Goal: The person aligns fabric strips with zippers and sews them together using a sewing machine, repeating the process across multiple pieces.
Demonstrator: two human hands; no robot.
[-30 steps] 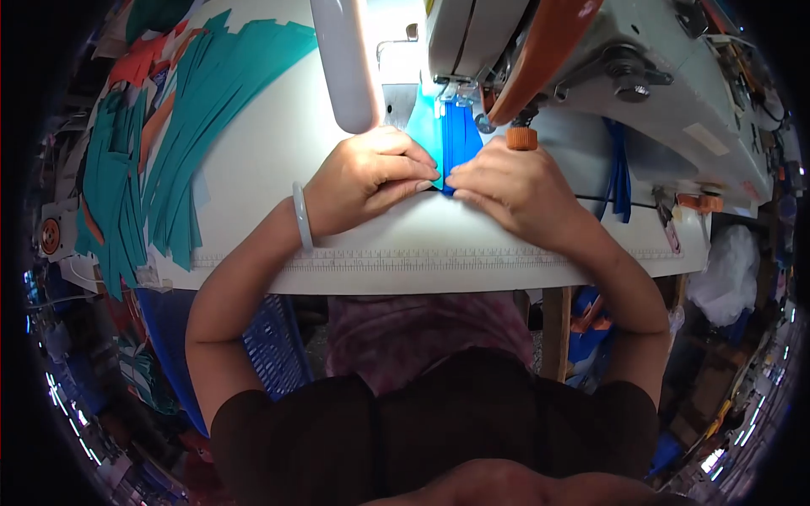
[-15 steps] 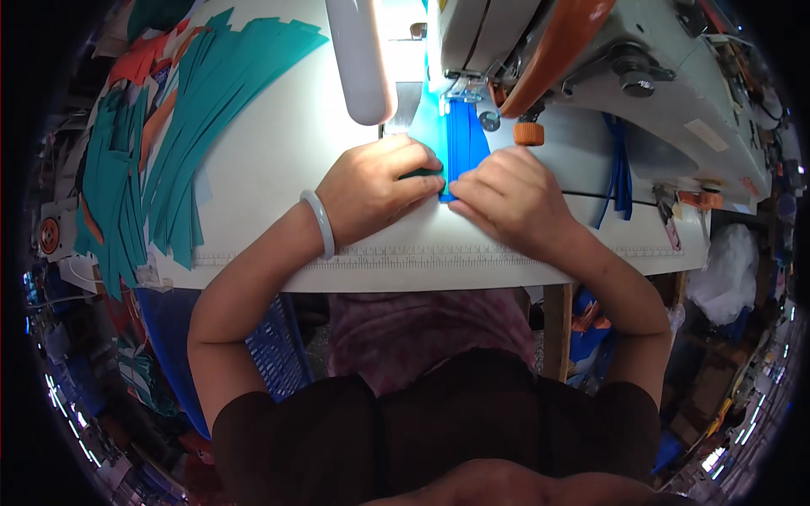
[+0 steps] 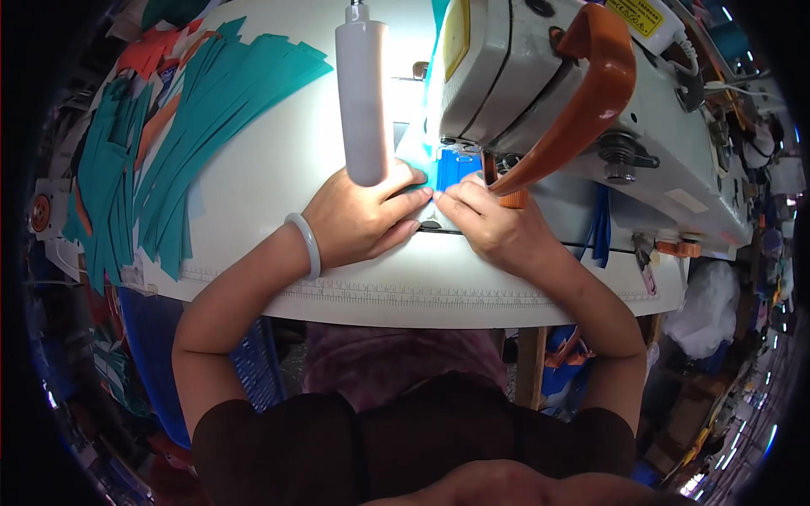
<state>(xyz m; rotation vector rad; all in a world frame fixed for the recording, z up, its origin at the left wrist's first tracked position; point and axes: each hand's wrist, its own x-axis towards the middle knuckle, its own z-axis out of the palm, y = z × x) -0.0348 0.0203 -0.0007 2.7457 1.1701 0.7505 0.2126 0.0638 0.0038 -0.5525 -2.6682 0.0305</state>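
Note:
A blue fabric piece (image 3: 458, 166) lies under the needle area of a white sewing machine (image 3: 498, 76), with a light teal fabric strip (image 3: 431, 160) along its left side. My left hand (image 3: 367, 211), below a bracelet-side wrist, presses its fingertips at the teal fabric's near end. On the blue fabric's near edge, my right hand (image 3: 494, 221) has its fingers pressed together, close beside the orange knob (image 3: 513, 199). The fingertips of both hands nearly meet. Part of the fabric is hidden under the machine head and fingers.
A white lamp (image 3: 364, 101) hangs over my left hand. Teal strips (image 3: 219, 118) spread across the table's left side. Dark blue strips (image 3: 601, 226) and small snips (image 3: 645, 263) lie at the right. A printed ruler (image 3: 405, 295) runs along the front edge.
The view has shifted, showing more of the machine. Both hands have moved forward relative to the ruler with the fabric, and less blue fabric shows in front of the needle area.

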